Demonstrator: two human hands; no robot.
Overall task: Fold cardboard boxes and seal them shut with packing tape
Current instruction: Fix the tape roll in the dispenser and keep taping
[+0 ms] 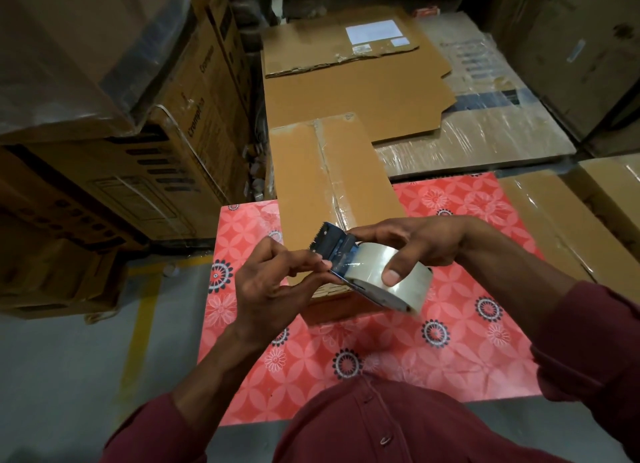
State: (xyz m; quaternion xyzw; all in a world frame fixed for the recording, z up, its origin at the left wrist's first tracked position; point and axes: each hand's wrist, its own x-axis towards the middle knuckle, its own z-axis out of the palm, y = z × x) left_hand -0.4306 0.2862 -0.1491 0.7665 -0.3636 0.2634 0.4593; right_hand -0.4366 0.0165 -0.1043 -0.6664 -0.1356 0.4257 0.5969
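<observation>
A folded brown cardboard box point(322, 185) lies on the red flower-patterned table point(398, 355), with clear tape along its middle seam. My right hand point(412, 248) grips a roll of clear packing tape point(388, 282) in a blue dispenser with a toothed blade point(332, 244), held above the box's near end. My left hand point(273, 286) pinches the loose tape end at the dispenser's mouth.
Flattened cardboard sheets point(356, 88) lie beyond the box on plastic-wrapped cartons point(485, 133). Stacked printed cartons point(114, 144) stand to the left and more wrapped boxes point(568, 220) to the right. A grey floor with a yellow line point(138, 327) runs at the left.
</observation>
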